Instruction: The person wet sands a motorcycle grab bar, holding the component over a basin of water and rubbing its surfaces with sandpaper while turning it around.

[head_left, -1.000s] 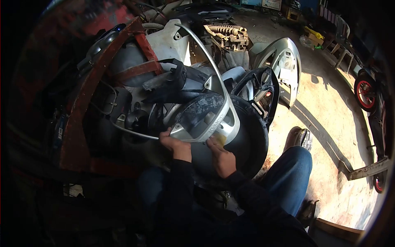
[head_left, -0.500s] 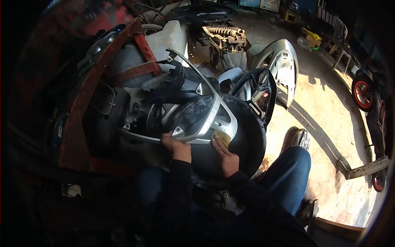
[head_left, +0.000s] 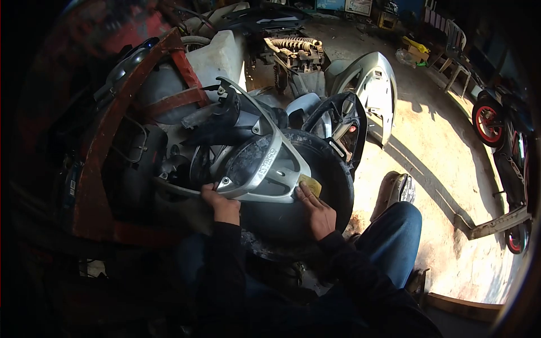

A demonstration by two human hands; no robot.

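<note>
A silver motorcycle body panel, V-shaped with lettering and screw holes, lies over a round black tub. My left hand is closed on the panel's near edge, by a screw hole at its left side. My right hand presses a folded yellowish piece of sandpaper at the panel's right end, its fingers on top of the paper. The thumb side of this hand is partly hidden.
A red metal frame stands at the left. Behind the tub are a black plastic fairing, a silver fairing and a coil spring. On the right is a motorcycle wheel with a red rim.
My right hand has moved the sandpaper rightward over the panel to its right end. The panel has tilted slightly, while my left hand keeps its hold. The whole view has shifted a little.
</note>
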